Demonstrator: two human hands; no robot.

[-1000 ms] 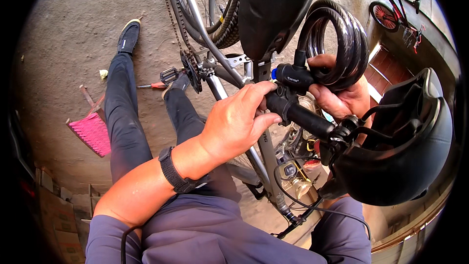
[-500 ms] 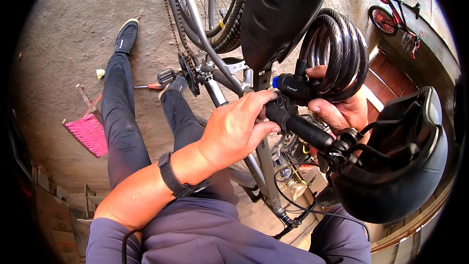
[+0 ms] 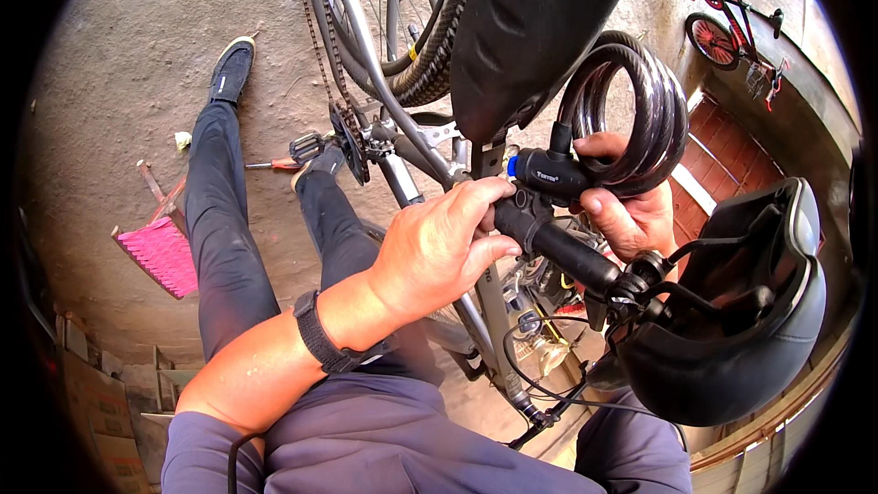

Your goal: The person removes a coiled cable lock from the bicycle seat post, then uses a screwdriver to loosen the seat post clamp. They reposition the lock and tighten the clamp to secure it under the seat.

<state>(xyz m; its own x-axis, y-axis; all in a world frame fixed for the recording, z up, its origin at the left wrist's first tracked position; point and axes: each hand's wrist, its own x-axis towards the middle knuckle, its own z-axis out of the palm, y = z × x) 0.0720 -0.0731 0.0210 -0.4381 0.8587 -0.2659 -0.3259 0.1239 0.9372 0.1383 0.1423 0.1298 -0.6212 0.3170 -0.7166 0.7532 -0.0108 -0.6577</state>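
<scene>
My right hand (image 3: 631, 212) holds a coiled black cable lock (image 3: 660, 119). Its fingers and thumb close round the black lock head (image 3: 555, 174), which has a blue end. Just below, a black bracket (image 3: 521, 216) sits round the bicycle's seatpost (image 3: 578, 258). The lock head is against or very close to this bracket; contact is hard to make out. My left hand (image 3: 439, 242) pinches the bracket between forefinger and thumb, its other fingers curled out of sight. A black saddle (image 3: 732, 338) with its rails showing is at the post's right end.
A long black padded piece (image 3: 535, 27) lies over the rear tyre (image 3: 439, 55). The pedal (image 3: 311, 144) and an orange-handled screwdriver (image 3: 285, 164) are near my feet. A pink woven stool (image 3: 160, 252) stands left. Another bicycle (image 3: 722, 37) is at the far right.
The lock and bracket have shifted slightly down in view. The cable coil has tipped, its loops now more spread to sight. Both hands keep their hold.
</scene>
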